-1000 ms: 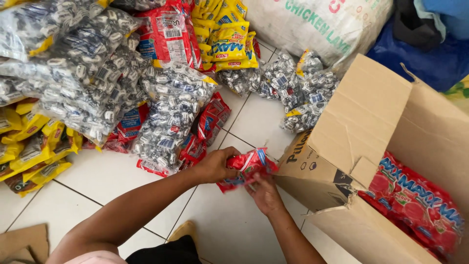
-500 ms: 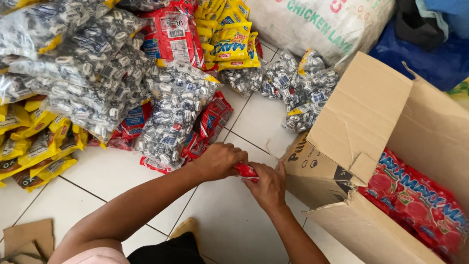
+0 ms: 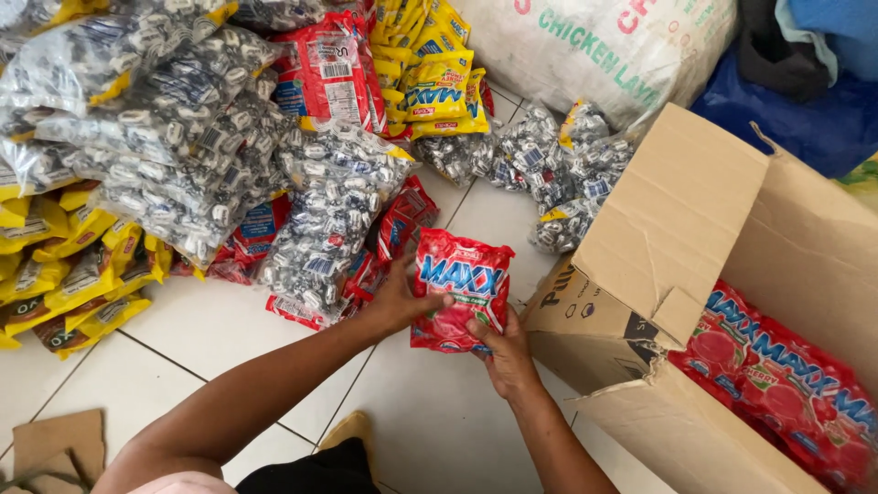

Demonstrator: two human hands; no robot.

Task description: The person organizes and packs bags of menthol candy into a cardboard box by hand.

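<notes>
Both of my hands hold one red candy bag (image 3: 455, 291) upright over the white tiled floor (image 3: 229, 352). My left hand (image 3: 400, 302) grips its left edge with the thumb across the front. My right hand (image 3: 502, 351) supports its lower right corner from below. To the right stands an open cardboard box (image 3: 672, 247) with more red candy bags (image 3: 777, 375) lying inside. A heap of clear bags of silver-wrapped candies (image 3: 320, 220) lies just left of my hands.
Yellow candy bags (image 3: 73, 274) lie at the far left and more (image 3: 430, 78) at the top. A large white sack (image 3: 594, 46) and a blue bag (image 3: 814, 119) sit behind the box. Flat cardboard scraps (image 3: 55, 444) lie at bottom left.
The red bag was folded small between my hands; now it is spread open and held upright, raised slightly toward the camera.
</notes>
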